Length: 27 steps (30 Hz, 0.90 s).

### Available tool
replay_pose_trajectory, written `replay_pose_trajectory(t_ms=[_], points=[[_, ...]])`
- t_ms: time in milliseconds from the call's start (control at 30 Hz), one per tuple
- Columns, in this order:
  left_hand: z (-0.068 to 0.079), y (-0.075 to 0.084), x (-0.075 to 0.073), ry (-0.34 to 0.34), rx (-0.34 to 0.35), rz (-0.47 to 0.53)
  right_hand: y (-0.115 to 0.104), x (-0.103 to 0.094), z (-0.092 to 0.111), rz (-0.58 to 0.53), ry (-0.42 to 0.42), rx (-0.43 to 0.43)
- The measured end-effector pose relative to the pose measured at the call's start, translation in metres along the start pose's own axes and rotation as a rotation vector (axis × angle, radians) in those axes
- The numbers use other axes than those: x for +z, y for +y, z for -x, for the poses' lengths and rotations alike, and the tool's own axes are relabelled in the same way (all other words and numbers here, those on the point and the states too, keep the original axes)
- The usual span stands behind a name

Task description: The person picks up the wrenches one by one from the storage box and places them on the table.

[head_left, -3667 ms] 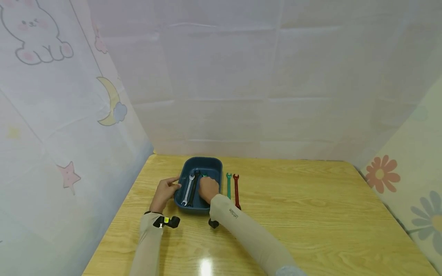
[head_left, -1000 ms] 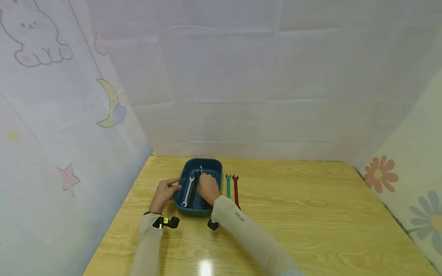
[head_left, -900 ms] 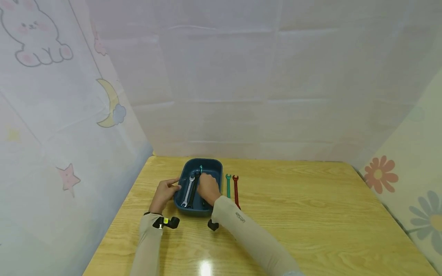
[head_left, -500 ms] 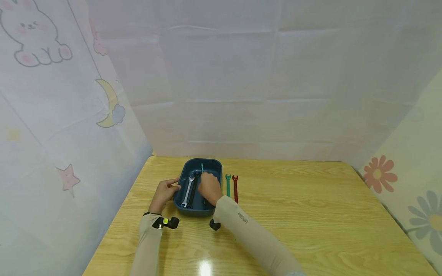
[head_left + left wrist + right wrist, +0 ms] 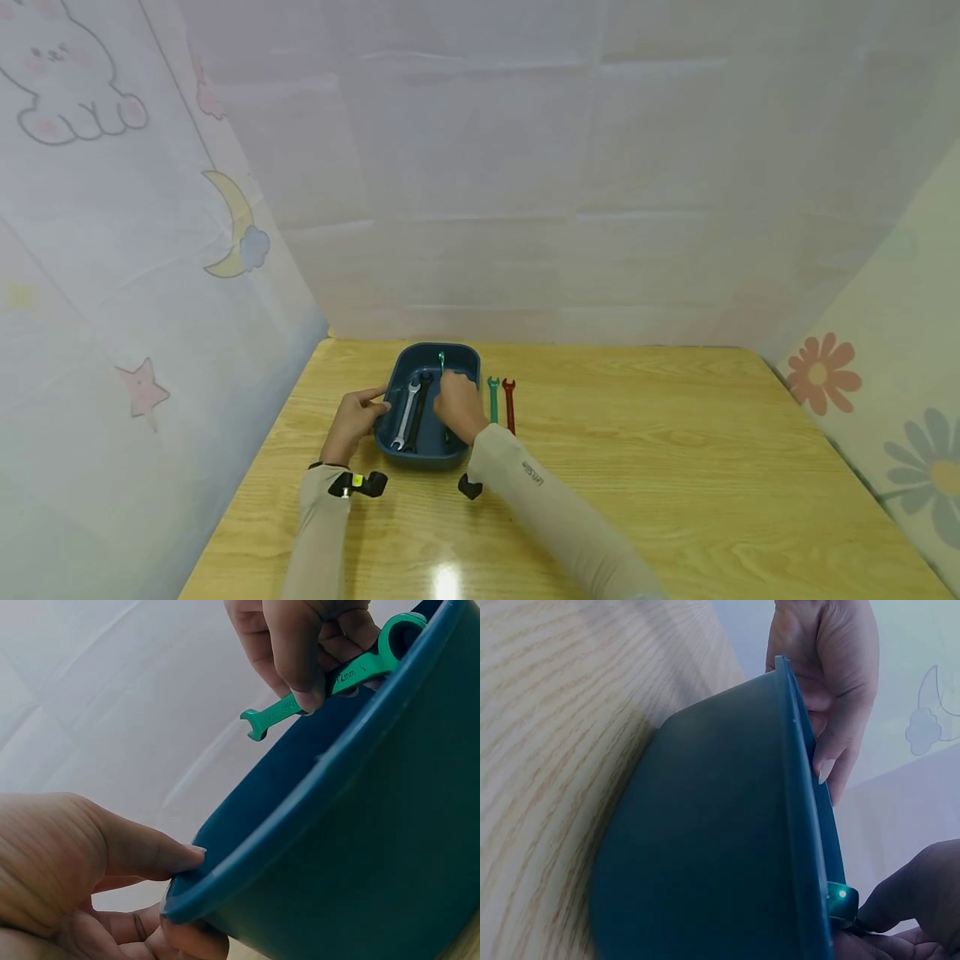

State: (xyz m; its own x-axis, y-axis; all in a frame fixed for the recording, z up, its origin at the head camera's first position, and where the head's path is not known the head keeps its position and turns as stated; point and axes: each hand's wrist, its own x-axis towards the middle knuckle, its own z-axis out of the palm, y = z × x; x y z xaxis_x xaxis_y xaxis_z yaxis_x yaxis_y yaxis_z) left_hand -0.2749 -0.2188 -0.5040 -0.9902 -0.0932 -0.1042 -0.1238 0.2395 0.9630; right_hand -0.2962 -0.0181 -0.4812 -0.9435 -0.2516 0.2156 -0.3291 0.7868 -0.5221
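My left hand [image 5: 351, 425] pinches the left rim of a dark blue plastic bin [image 5: 423, 461], thumb inside and fingers outside, as the left wrist view shows. Over the bin's right half, my right hand [image 5: 459, 408] holds a green combination wrench [image 5: 358, 671] marked 12mm between thumb and fingers. Its small open-end jaw points away from me and its larger ring end lies toward the near rim. In the right wrist view only the green ring end [image 5: 841, 901] shows at the rim. A silver wrench [image 5: 406, 417] and a black wrench [image 5: 418, 412] lie side by side in the bin.
Just right of the bin, a second green wrench [image 5: 493, 400] and a red wrench [image 5: 510, 404] lie on the wooden table [image 5: 675, 467]; my right forearm hides their near ends. A pale printed backdrop [image 5: 465, 167] stands behind the table and along both sides.
My right hand has shifted slightly right with the green wrench, whose far end shows more than it did 3.7 seconds ago. My left hand keeps its place on the rim.
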Motion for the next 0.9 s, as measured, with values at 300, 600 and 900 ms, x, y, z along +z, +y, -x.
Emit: replay_pose_trajectory(t_ms=[300,600,900], points=[[-0.002,-0.001,-0.001,-0.005,-0.008,0.002,0.001,-0.007,0.002,-0.027,0.025,-0.039],[-0.001,0.0,-0.001,-0.005,-0.006,0.002,0.007,-0.011,0.003,-0.062,0.038,-0.044],[0.001,0.002,-0.001,0.001,-0.012,0.006,0.012,-0.017,0.004,-0.058,0.038,-0.048]])
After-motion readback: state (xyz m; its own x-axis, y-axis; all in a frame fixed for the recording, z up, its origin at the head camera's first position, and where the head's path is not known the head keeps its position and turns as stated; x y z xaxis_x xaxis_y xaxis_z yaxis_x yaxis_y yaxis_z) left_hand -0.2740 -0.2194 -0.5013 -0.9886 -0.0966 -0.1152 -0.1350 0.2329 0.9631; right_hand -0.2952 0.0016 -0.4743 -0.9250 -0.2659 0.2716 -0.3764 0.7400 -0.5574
